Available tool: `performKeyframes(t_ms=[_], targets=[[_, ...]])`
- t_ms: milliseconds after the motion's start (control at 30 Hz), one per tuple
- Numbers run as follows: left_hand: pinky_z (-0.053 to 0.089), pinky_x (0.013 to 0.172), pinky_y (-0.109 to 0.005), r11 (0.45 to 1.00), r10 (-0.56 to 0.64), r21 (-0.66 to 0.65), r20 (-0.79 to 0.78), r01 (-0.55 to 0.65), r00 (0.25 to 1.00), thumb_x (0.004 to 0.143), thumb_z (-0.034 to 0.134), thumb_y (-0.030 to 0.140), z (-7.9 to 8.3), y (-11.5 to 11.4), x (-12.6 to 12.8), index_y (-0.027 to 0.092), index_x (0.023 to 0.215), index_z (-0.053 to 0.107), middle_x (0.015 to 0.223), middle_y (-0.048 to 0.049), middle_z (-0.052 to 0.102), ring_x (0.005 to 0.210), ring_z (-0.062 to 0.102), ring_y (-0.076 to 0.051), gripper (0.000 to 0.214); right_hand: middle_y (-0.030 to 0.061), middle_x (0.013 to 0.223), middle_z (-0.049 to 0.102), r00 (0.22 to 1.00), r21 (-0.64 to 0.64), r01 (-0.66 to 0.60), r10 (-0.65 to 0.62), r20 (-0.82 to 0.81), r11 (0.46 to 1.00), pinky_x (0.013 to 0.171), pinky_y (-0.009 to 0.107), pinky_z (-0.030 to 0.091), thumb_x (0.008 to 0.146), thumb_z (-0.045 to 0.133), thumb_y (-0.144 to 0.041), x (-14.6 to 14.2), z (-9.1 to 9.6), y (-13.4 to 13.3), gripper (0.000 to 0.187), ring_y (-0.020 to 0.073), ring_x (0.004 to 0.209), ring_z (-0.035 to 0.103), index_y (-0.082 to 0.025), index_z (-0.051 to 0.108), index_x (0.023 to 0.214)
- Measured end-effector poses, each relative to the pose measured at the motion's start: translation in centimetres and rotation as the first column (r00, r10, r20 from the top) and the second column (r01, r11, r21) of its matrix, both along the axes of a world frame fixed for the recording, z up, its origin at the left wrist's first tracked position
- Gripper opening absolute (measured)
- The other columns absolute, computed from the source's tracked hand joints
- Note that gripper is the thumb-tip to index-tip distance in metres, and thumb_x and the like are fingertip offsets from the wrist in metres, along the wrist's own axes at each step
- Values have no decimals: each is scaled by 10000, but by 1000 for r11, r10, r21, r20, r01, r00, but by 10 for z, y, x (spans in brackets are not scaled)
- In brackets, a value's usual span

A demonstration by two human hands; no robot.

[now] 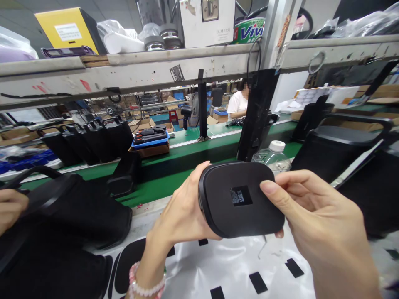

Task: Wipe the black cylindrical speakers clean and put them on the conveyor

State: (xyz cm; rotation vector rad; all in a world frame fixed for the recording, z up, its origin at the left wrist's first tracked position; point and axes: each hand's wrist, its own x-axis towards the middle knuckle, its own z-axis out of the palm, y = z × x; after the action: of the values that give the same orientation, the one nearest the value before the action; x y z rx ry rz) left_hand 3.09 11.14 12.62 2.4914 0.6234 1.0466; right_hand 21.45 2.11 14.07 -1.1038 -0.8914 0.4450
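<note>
I hold up a black device (224,207), its flat, rounded-rectangle end facing me. A small dark label (241,196) with fine pale print sits near the middle of that end. My left hand (183,207) wraps around the device's left side and back, its fingers partly hidden behind it. My right hand (314,216) grips the right edge, thumb pressed on the flat face. Below lies a glossy white sheet (237,265) bearing several small black rectangles (258,283). A black rounded pad (129,265) lies left of my left wrist.
Large black handled units (81,207) stand at left, where another person's hand (12,207) grips a handle; another unit (339,149) stands at right. A clear bottle (276,158) is behind the device. Beyond runs a green conveyor (187,145), under a loaded shelf (140,66).
</note>
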Motion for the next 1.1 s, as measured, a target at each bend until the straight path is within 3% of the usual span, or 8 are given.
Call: performKeyframes(t_ms=[200,433,767,1100], targets=[[532,1003,-445,1000,2,2,-6,-1,1000,465,937,327,0,-1,0,349,1483,112,1512,-115,397,1295,539,-348,1311,-46,606,592,996,-54,81,-83,-41,995,261,132,408,740,809,-325,-15,11,-5,193,58,376,471,-229,641,743],[517,1021,-428,1000,-25,13,8,25,1000,505,921,344,0,0,0,288,1466,185,1502,-136,405,1326,510,-342,1211,-43,553,583,1000,10,-28,28,-7,1000,174,186,370,684,846,-395,3,-2,2,272,100,302,483,-224,644,744],[519,1016,-433,1000,-18,2,7,18,1000,488,928,314,2,0,0,323,1468,154,1511,-119,392,1323,513,-341,1249,-40,602,589,998,-52,48,-49,-27,998,248,155,411,723,824,-356,-11,9,-4,247,72,375,473,-209,630,760],[545,974,-419,1000,-12,-14,2,12,1000,478,931,286,2,-4,-1,319,1471,146,1497,-121,416,1294,537,-338,1266,-38,598,588,998,-68,40,-43,-46,997,260,143,398,727,822,-333,-15,13,-5,226,63,377,462,-210,632,732]])
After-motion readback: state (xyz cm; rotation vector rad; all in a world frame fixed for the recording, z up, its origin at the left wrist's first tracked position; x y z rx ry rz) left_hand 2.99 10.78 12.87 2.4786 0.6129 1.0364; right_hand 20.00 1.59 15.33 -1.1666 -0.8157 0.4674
